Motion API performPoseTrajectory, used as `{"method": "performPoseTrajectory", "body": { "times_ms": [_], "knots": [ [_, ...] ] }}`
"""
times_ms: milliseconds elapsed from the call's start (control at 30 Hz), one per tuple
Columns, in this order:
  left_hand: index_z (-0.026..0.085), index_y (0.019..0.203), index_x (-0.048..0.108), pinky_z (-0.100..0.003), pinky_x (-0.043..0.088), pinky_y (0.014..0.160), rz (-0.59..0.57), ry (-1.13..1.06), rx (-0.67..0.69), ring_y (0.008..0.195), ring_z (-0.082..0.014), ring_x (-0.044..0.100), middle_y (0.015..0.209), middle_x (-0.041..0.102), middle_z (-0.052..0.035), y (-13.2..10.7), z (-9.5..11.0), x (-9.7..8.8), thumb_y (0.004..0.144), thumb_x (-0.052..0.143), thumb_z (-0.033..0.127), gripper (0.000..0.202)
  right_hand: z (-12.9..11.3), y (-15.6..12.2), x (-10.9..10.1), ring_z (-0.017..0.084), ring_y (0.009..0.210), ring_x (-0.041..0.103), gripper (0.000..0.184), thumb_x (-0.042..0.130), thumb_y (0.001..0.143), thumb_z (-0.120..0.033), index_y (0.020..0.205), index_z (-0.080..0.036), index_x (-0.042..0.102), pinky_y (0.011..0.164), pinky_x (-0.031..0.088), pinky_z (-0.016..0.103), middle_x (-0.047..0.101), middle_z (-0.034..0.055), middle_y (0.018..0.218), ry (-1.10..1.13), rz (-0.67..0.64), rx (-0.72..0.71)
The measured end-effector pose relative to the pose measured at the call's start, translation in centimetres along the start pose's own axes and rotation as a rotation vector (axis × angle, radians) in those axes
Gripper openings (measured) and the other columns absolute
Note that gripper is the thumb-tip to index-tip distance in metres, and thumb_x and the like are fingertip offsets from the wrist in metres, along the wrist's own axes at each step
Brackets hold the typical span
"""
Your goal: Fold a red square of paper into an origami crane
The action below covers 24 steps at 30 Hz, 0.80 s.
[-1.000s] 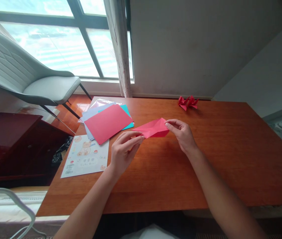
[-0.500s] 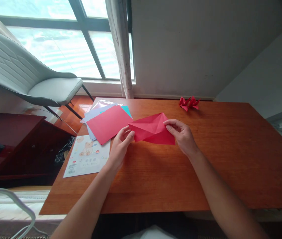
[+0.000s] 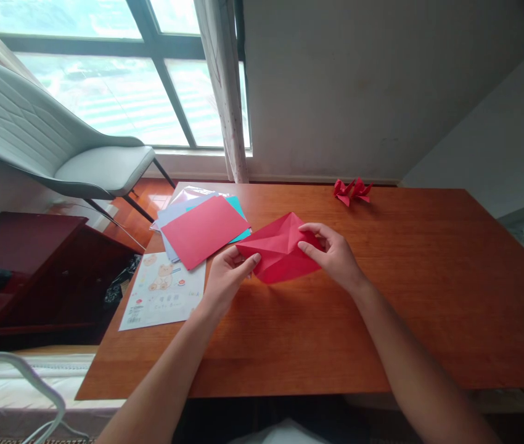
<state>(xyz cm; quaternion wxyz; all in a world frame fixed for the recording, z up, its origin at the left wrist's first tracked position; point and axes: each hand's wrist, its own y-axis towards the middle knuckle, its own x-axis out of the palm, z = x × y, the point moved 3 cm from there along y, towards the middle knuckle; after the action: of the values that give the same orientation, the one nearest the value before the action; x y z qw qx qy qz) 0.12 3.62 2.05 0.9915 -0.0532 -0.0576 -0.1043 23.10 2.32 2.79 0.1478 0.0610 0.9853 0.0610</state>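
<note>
A creased sheet of red origami paper is held up over the wooden table, its fold lines meeting near the middle. My left hand pinches its left corner, thumb on top. On the opposite side, my right hand grips the right edge, with the thumb on the near face and fingers behind. The hidden fingertips of both hands lie behind the paper. Just left of my left hand lies a flat red sheet, on top of blue and lilac sheets.
A white sheet with bear drawings lies at the table's left edge. Two folded red paper figures stand at the far edge of the table. Beyond the table are a grey chair and a dark red cabinet.
The creased red paper has tilted and come slightly lower, showing more of its near face. My right hand has shifted its grip a little inward; my left thumb has moved further onto the paper.
</note>
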Motion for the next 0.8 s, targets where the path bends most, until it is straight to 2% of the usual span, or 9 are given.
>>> {"method": "performPoseTrajectory", "body": {
  "times_ms": [133,267,333,500,633,700,800],
  "knots": [
    [0.015,0.082,0.069,-0.019,0.039,0.051,0.031,0.035,0.025,0.058,-0.0098,0.054,0.069,0.067,-0.0008,-0.2,0.5,0.2,0.075,0.079,0.036,0.024,0.1,0.1,-0.3,0.021,0.089,0.066,0.038,0.07,0.081,-0.037,0.117,-0.027,0.066,0.079,0.055,0.034,0.069,0.005,0.109,-0.017,-0.017,0.005],
    [0.015,0.08,0.07,-0.02,0.039,0.051,0.033,0.038,0.02,0.058,-0.0106,0.055,0.069,0.068,-0.0009,-0.2,0.6,0.1,0.074,0.08,0.037,0.024,0.5,0.4,-0.5,0.017,0.075,0.064,0.042,0.071,0.079,-0.036,0.12,-0.026,0.065,0.067,0.054,0.03,0.067,0.0051,0.107,0.007,-0.045,0.051],
    [0.015,0.081,0.071,-0.021,0.039,0.051,0.05,0.032,0.015,0.058,-0.0109,0.055,0.07,0.069,-0.0011,-0.1,0.4,-0.1,0.074,0.08,0.037,0.024,0.6,0.5,-0.6,0.016,0.073,0.063,0.045,0.073,0.078,-0.039,0.12,-0.026,0.064,0.064,0.054,0.029,0.067,0.005,0.105,0.067,-0.033,0.088],
    [0.016,0.088,0.072,-0.021,0.041,0.053,0.123,-0.045,0.012,0.057,-0.0093,0.054,0.073,0.07,-0.0008,0.2,0.0,-0.8,0.073,0.08,0.037,0.027,0.0,0.6,-0.5,0.016,0.078,0.066,0.054,0.074,0.077,-0.044,0.124,-0.023,0.058,0.069,0.053,0.028,0.07,0.0027,0.092,0.304,-0.021,0.155],
    [0.016,0.092,0.072,-0.019,0.042,0.054,0.209,-0.129,-0.005,0.061,-0.0089,0.056,0.079,0.071,-0.0018,0.2,-0.3,-1.0,0.072,0.082,0.038,0.032,0.1,0.5,-0.2,0.015,0.07,0.064,0.058,0.076,0.076,-0.044,0.125,-0.022,0.057,0.057,0.05,0.025,0.071,0.0027,0.091,0.343,-0.031,0.174],
    [0.016,0.094,0.072,-0.019,0.044,0.055,0.197,-0.144,-0.031,0.066,-0.0103,0.06,0.087,0.073,-0.0038,0.1,-0.4,-0.8,0.071,0.083,0.038,0.034,0.5,0.6,0.0,0.018,0.08,0.066,0.054,0.078,0.074,-0.042,0.121,-0.023,0.061,0.061,0.053,0.026,0.071,0.0055,0.103,0.3,-0.012,0.143],
    [0.017,0.099,0.071,-0.023,0.05,0.062,0.14,-0.172,-0.073,0.075,-0.0145,0.065,0.096,0.074,-0.0062,0.0,-0.4,-0.4,0.07,0.083,0.041,0.039,0.9,0.6,0.0,0.022,0.1,0.067,0.045,0.079,0.073,-0.038,0.114,-0.023,0.067,0.076,0.057,0.03,0.069,0.0073,0.117,0.211,0.001,0.094]
  ]
}}
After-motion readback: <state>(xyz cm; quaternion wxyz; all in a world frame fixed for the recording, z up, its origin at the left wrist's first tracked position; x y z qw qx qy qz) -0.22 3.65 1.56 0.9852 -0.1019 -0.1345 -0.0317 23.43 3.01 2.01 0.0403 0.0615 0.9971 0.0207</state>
